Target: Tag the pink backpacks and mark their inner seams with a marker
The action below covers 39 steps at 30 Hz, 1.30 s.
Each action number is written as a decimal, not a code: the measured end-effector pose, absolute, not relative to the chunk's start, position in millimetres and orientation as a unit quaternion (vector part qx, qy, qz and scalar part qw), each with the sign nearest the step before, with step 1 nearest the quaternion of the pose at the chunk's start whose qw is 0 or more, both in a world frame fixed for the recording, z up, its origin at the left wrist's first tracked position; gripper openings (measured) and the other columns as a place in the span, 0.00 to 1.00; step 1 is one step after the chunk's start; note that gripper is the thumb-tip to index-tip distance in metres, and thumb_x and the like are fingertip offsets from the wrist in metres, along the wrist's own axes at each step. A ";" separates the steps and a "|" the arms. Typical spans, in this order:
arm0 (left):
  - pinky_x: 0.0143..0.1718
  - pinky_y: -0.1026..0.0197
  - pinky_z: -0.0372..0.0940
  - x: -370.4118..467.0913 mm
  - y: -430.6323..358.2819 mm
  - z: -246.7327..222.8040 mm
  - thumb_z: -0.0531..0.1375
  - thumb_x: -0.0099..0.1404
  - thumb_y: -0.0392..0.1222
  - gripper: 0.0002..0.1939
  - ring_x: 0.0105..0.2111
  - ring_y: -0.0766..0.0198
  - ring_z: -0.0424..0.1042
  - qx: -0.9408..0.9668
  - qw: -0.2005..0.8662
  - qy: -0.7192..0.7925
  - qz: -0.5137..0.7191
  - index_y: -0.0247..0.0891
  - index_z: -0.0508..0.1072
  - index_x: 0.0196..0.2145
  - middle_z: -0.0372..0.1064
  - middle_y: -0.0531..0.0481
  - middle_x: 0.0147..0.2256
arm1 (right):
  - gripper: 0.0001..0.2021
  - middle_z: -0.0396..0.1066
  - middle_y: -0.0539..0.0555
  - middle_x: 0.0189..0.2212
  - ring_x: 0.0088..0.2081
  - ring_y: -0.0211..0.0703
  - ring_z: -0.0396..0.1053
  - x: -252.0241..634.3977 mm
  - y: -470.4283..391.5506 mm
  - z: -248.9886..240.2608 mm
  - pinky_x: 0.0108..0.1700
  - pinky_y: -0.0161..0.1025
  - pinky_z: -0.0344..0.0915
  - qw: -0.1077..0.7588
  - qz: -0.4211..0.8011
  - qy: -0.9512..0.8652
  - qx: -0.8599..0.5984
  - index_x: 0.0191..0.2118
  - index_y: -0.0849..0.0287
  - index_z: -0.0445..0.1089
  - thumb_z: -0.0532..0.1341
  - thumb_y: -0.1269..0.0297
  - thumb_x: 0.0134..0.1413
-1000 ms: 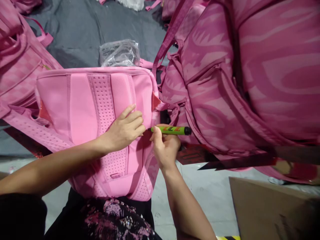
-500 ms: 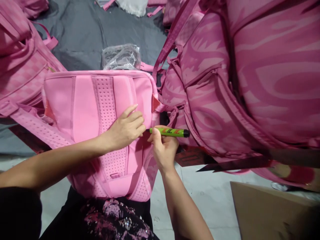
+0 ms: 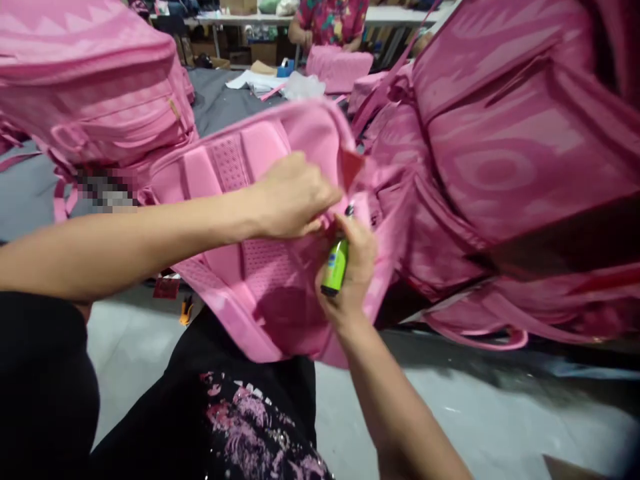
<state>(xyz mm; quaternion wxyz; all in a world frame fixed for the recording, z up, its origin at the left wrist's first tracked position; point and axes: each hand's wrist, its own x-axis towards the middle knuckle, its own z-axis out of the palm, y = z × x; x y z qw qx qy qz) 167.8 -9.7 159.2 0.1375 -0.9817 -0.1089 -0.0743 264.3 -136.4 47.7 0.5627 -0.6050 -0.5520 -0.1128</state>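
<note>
A pink backpack (image 3: 203, 175) leans at a tilt in front of me, its padded back panel and dotted mesh strips facing up. My left hand (image 3: 297, 193) is closed at the right part of that panel, its fingers gripping the pink fabric; motion blur softens the detail. Close beside it, my right hand (image 3: 356, 257) is wrapped around a green marker (image 3: 336, 265), whose black end points down toward me. The right fingers also lie against the backpack's side, near a red triangular patch (image 3: 351, 167). What lies between the two hands is partly hidden.
More pink backpacks stand close by, one on the left (image 3: 115, 93) and a large one on the right (image 3: 490, 160). Across the dark-covered table (image 3: 210, 100), a person in a flowered top (image 3: 330, 23) handles a pink bag (image 3: 340, 69). An orange-handled tool (image 3: 186, 311) is at lower left.
The view has risen, showing the far table and person. The backpack has tilted, its right side higher. My left hand has closed into the fabric; the marker has swung from level to steep.
</note>
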 end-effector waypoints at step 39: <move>0.53 0.45 0.58 145.2 21.0 48.2 0.65 0.57 0.53 0.51 0.56 0.44 0.60 -0.976 0.115 -0.186 -0.006 0.25 0.45 0.67 0.55 0.31 0.62 | 0.22 0.76 0.58 0.38 0.39 0.50 0.75 284.5 -136.0 -20.5 0.42 0.47 0.71 0.451 0.037 -0.680 -0.577 0.59 0.57 0.59 0.58 0.58 0.61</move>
